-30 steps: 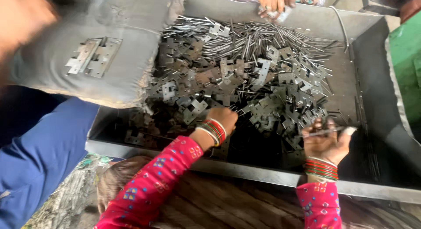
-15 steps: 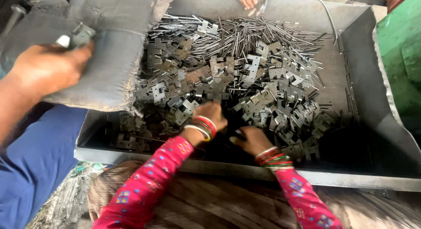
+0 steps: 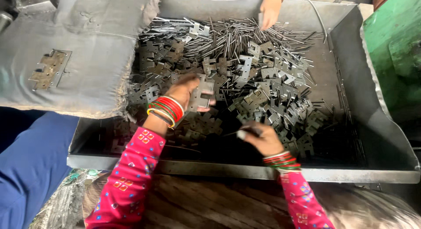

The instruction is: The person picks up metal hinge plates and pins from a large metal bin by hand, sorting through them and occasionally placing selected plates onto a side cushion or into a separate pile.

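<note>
at the far left of the frame i see a blue-clad leg (image 3: pixel 30 167) of someone beside me, and above it, in the upper left, a grey padded cushion (image 3: pixel 79 67) with a flat assembled hinge (image 3: pixel 49 69) lying on top of it. the cushion's right edge hangs over the left side of the big grey metal tray (image 3: pixel 381 128) that fills the middle of the picture.

moving right, my left hand (image 3: pixel 186 91) sits just left of centre, wrist stacked with red and green bangles (image 3: pixel 165 110), pink patterned sleeve (image 3: pixel 129 181) running down to the bottom edge. its fingers are closed on a small grey hinge plate (image 3: pixel 201 95), held just above the heap. the heap of hinge plates (image 3: pixel 267 97) spreads through the centre and right of the tray, and a pile of thin metal pins (image 3: pixel 232 38) lies behind it toward the top of the frame.

lower centre, my right hand (image 3: pixel 263 139) is over the dark bare part of the tray floor, fingers pinched together on a thin metal pin (image 3: pixel 239 133) that points left. my two hands are near each other but not touching.

at the top centre another person's hand (image 3: pixel 269 10) reaches down over the tray's far wall into the pins. at the far right stands a green metal surface (image 3: pixel 392 49), just beside the tray's right wall.
</note>
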